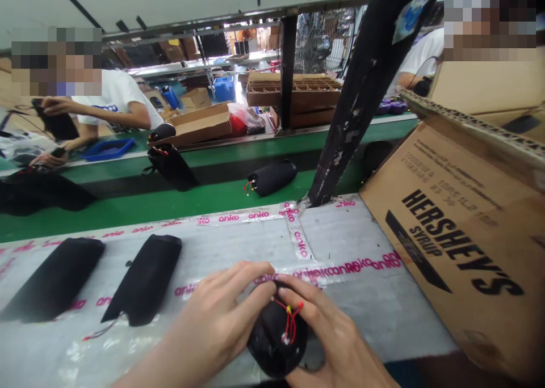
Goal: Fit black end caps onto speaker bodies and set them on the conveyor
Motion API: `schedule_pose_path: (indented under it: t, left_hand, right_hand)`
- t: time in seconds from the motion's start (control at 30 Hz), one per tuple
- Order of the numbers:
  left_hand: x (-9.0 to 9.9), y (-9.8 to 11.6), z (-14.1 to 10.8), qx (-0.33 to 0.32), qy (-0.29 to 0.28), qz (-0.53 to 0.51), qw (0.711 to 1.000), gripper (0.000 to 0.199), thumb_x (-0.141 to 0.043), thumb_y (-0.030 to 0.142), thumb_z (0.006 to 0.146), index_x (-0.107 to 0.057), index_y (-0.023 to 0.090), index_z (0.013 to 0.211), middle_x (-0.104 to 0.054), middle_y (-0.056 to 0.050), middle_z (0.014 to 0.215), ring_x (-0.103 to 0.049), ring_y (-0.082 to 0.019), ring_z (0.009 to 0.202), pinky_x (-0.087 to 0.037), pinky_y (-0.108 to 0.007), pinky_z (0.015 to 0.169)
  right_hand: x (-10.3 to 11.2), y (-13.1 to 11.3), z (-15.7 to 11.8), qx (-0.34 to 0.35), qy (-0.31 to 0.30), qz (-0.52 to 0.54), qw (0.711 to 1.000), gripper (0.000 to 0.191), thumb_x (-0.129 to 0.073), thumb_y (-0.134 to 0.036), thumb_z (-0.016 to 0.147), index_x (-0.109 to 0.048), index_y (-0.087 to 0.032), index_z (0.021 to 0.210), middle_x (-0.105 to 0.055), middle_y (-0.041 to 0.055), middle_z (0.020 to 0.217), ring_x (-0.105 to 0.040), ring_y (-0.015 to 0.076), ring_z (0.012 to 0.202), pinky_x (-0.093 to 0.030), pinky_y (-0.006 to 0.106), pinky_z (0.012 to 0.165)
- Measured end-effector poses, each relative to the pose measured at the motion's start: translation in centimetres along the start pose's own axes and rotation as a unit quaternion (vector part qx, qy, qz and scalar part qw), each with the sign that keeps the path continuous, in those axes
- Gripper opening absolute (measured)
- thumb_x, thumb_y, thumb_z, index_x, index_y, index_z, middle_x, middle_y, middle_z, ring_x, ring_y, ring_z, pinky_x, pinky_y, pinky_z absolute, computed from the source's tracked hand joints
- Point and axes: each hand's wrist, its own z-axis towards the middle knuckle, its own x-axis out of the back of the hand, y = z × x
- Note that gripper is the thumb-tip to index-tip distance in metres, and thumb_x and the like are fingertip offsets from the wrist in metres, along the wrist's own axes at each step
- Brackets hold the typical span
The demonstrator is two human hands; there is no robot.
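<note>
Because the red leads sit exposed on the end of the black cylindrical unit, a slipped finger or a snag could strain or detach them. The unit is held over the near edge of the tape-covered bench, clasped between both hands. The left hand has its fingers together, curled over the unit's upper side. The right hand has its fingers slightly spread, pressed against the opposite flank beside the leads. A flat black panel lies nearby.
</note>
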Motion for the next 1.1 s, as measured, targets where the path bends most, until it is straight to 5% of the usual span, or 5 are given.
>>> schedule_pose_path:
  t: [0.27,0.57,0.77,0.93,1.1]
  left_hand:
    - [2.9,-0.8,2.4,0.18,-0.139,-0.153,0.962,0.017,-0.055,0.027,0.111,-0.072,0.024,0.11,-0.081,0.0,0.092,-0.078,-0.017,0.077,-0.059,-0.025,0.069]
    - [4.3,-1.0,10.2,0.033,-0.389,0.033,0.92,0.024,-0.073,0.012,0.089,-0.077,0.019,0.066,-0.07,-0.004,0.057,-0.061,-0.02,0.049,-0.03,-0.032,0.045]
    - [3.6,-0.3,13.9,0.011,-0.447,0.043,0.893,0.015,-0.087,0.014,0.071,-0.077,0.019,0.062,-0.065,-0.001,0.054,-0.053,-0.017,0.045,-0.029,-0.03,0.043]
    - [5.0,-1.0,11.6,0.062,-0.399,-0.022,0.915,0.018,-0.073,0.017,0.092,-0.085,0.022,0.08,-0.079,-0.005,0.071,-0.071,-0.022,0.061,-0.042,-0.029,0.051]
    - [4.1,-1.2,1.9,0.186,-0.195,-0.176,0.947,0.053,-0.067,0.055,0.104,-0.065,0.028,0.15,-0.081,-0.01,0.134,-0.08,-0.029,0.116,-0.064,-0.037,0.095]
  right_hand:
    - [0.8,-0.4,0.5,-0.014,-0.068,0.011,0.998,0.087,-0.085,-0.014,0.083,-0.047,-0.029,0.16,-0.058,0.0105,0.165,-0.062,0.0329,0.148,-0.057,0.047,0.12]
    - [0.6,-0.2,0.3,-0.02,-0.083,0.021,0.996,0.083,-0.082,-0.023,0.095,-0.036,-0.032,0.162,-0.053,0.0137,0.168,-0.056,0.0324,0.153,-0.054,0.051,0.122]
    - [-0.2,-1.1,-1.7,-0.178,-0.03,0.139,0.974,0.099,-0.084,-0.022,0.088,-0.027,-0.035,0.168,-0.05,0.0147,0.17,-0.053,0.0359,0.155,-0.048,0.062,0.125]
    - [0.8,-0.5,-1.6,-0.191,-0.009,0.383,0.904,0.056,-0.062,-0.037,0.107,-0.05,-0.031,0.162,-0.049,0.0101,0.172,-0.048,0.0309,0.159,-0.04,0.056,0.131]
    - [0.7,-0.4,-0.8,-0.23,-0.013,0.437,0.869,0.053,-0.059,-0.047,0.108,-0.057,-0.033,0.159,-0.055,0.0072,0.169,-0.049,0.0317,0.158,-0.034,0.06,0.132]
